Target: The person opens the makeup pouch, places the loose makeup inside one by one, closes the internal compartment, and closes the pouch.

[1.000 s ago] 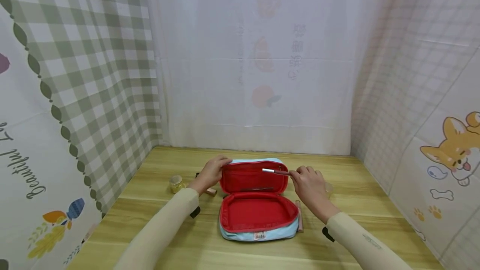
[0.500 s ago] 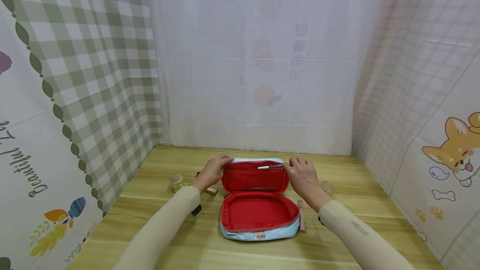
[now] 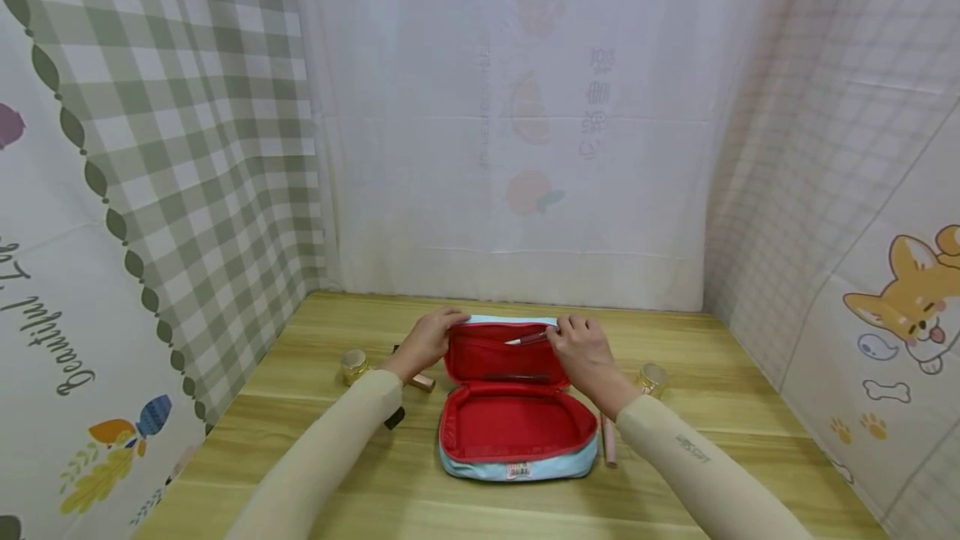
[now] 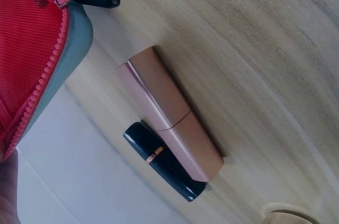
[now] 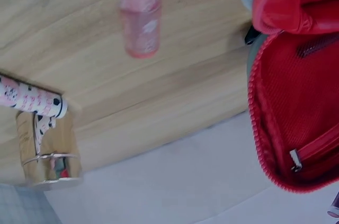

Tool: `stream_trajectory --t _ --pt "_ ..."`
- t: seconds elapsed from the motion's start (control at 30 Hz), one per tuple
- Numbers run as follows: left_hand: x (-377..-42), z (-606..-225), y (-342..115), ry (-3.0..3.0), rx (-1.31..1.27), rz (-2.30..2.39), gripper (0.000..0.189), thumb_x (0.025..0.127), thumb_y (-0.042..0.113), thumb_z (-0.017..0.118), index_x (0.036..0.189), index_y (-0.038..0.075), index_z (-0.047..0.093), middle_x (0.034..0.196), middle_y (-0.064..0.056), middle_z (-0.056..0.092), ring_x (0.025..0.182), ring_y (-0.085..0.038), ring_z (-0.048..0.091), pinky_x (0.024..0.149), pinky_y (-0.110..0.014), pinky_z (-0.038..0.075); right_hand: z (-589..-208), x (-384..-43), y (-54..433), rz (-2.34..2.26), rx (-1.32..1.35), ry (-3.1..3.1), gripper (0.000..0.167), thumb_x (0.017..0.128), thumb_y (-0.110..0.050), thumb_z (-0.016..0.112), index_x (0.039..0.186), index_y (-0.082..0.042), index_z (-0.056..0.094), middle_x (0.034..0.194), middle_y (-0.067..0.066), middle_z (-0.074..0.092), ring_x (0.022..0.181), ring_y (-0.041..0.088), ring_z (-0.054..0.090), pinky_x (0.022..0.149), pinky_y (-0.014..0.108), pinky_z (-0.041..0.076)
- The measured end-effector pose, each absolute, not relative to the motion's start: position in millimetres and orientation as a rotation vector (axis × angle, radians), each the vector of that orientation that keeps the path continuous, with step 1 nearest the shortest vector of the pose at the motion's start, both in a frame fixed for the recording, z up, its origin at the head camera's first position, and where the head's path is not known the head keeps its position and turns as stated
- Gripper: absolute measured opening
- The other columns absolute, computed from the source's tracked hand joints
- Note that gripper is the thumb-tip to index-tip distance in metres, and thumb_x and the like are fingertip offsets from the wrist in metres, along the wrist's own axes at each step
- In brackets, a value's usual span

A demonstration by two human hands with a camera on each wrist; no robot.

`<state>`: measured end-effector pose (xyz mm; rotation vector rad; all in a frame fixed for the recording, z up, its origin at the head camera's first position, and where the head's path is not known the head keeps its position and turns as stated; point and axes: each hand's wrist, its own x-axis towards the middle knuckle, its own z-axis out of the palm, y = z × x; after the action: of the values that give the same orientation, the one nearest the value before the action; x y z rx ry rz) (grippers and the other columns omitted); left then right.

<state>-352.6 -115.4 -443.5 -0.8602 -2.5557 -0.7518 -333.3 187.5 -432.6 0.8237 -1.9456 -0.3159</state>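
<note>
A light-blue zip pouch (image 3: pixel 456 467) with red lining lies unzipped, its lid (image 3: pixel 468 365) raised at the back. My left hand (image 3: pixel 426 344) grips the lid's upper left corner. My right hand (image 3: pixel 583 348) pinches a slim dark cosmetic stick (image 3: pixel 534 338) with a silver-white end, which points left across the lid's inside near the top. Whether its tip is inside the lid's pocket I cannot tell. Another thin dark item (image 3: pixel 517 377) shows low behind the lid's mesh. In the right wrist view, the lid's zip pull (image 5: pixel 295 159) hangs at the pocket.
Left of the pouch lie a rose-gold lipstick (image 4: pixel 172 113), a black lipstick tube (image 4: pixel 164 160) and a gold jar (image 3: pixel 354 365). On the right are a pink lip gloss tube (image 5: pixel 142 17), a spotted white tube (image 5: pixel 34 97) and another gold jar (image 3: pixel 652 377).
My right hand has moved left with the stick, from beside the lid to its upper right corner, and the stick's tip has dropped slightly. My left hand has stayed on the lid.
</note>
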Motion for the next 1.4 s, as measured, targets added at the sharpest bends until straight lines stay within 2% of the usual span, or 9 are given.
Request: stream_trajectory --t 0.27,0.47,0.53,0.6,0.8,0.87,1.03,1.23,1.4 --pt "-352.7 -442.7 -114.8 -2.550 -0.866 -0.764 0.050 0.085 -0.025 0.053 0.125 0.001 0.067 0.122 -0.013 0.063 0.111 -0.028 0.063 0.090 -0.036 0.054 -442.4 -335.1 173.2 -0.332 0.798 -1.967 0.035 0.088 -0.001 0.041 0.079 -0.012 0.072 0.075 0.012 0.051 0.068 0.030 0.051 0.055 0.036 0.039" --pt "-352.6 -443.0 -114.7 -2.563 -0.858 -0.785 0.049 0.085 -0.024 0.053 0.125 0.001 0.067 0.122 -0.013 0.064 0.110 -0.029 0.063 0.090 -0.036 0.054 -448.8 -333.4 163.9 -0.304 0.818 -1.976 0.053 0.093 0.002 0.018 0.077 -0.009 0.067 0.072 0.011 0.050 0.066 0.029 0.050 0.054 0.035 0.035" --pt "-352.6 -443.1 -114.6 -2.564 -0.856 -0.789 0.049 0.085 -0.024 0.053 0.125 0.001 0.067 0.122 -0.013 0.064 0.110 -0.030 0.063 0.090 -0.036 0.054 -450.8 -332.2 161.0 -0.293 0.821 -1.978 0.053 0.094 0.002 0.015 0.074 -0.008 0.064 0.071 0.011 0.051 0.066 0.029 0.051 0.053 0.035 0.037" --pt "-352.8 -443.3 -114.6 -2.563 -0.858 -0.785 0.050 0.085 -0.025 0.052 0.125 0.001 0.067 0.122 -0.013 0.064 0.111 -0.030 0.063 0.090 -0.036 0.054 -452.2 -330.6 158.0 -0.282 0.822 -2.000 0.046 0.093 0.002 0.021 0.073 -0.008 0.061 0.070 0.011 0.051 0.067 0.029 0.052 0.054 0.036 0.039" --pt "-353.4 -444.6 -115.2 -2.556 -0.869 -0.777 0.048 0.086 -0.024 0.051 0.125 0.000 0.066 0.121 -0.013 0.064 0.110 -0.029 0.063 0.089 -0.035 0.054 -455.3 -324.8 150.1 -0.288 0.797 -2.147 0.006 0.083 -0.004 0.061 0.079 -0.008 0.061 0.073 0.011 0.054 0.071 0.028 0.054 0.059 0.038 0.043" --pt "-353.5 -444.8 -115.4 -2.554 -0.870 -0.772 0.048 0.087 -0.024 0.050 0.125 0.000 0.066 0.121 -0.012 0.064 0.109 -0.028 0.063 0.089 -0.035 0.054 -455.8 -323.3 148.1 -0.289 0.776 -2.192 0.007 0.082 -0.005 0.068 0.081 -0.007 0.061 0.076 0.011 0.054 0.073 0.029 0.055 0.061 0.039 0.044" --pt "-354.1 -444.7 -115.4 -2.554 -0.868 -0.775 0.048 0.087 -0.023 0.051 0.126 0.000 0.066 0.121 -0.012 0.064 0.109 -0.027 0.063 0.089 -0.035 0.055 -456.8 -321.8 145.1 -0.288 0.738 -2.270 0.011 0.083 -0.003 0.070 0.082 -0.006 0.060 0.077 0.012 0.055 0.076 0.030 0.057 0.065 0.040 0.045" --pt "-353.9 -444.4 -115.2 -2.565 -0.858 -0.771 0.049 0.086 -0.024 0.052 0.126 0.001 0.067 0.121 -0.012 0.064 0.111 -0.028 0.063 0.090 -0.034 0.054 -458.8 -321.4 142.7 -0.315 0.731 -2.326 0.017 0.085 -0.007 0.073 0.082 -0.007 0.056 0.073 0.010 0.053 0.070 0.026 0.057 0.063 0.037 0.045" --pt "-351.2 -444.2 -114.9 -2.558 -0.853 -0.768 0.048 0.087 -0.024 0.052 0.125 0.001 0.067 0.121 -0.012 0.064 0.111 -0.028 0.063 0.090 -0.034 0.054 -459.3 -321.4 142.5 -0.367 0.733 -2.377 0.018 0.084 -0.009 0.076 0.085 -0.007 0.058 0.075 0.010 0.055 0.072 0.027 0.057 0.066 0.038 0.046"
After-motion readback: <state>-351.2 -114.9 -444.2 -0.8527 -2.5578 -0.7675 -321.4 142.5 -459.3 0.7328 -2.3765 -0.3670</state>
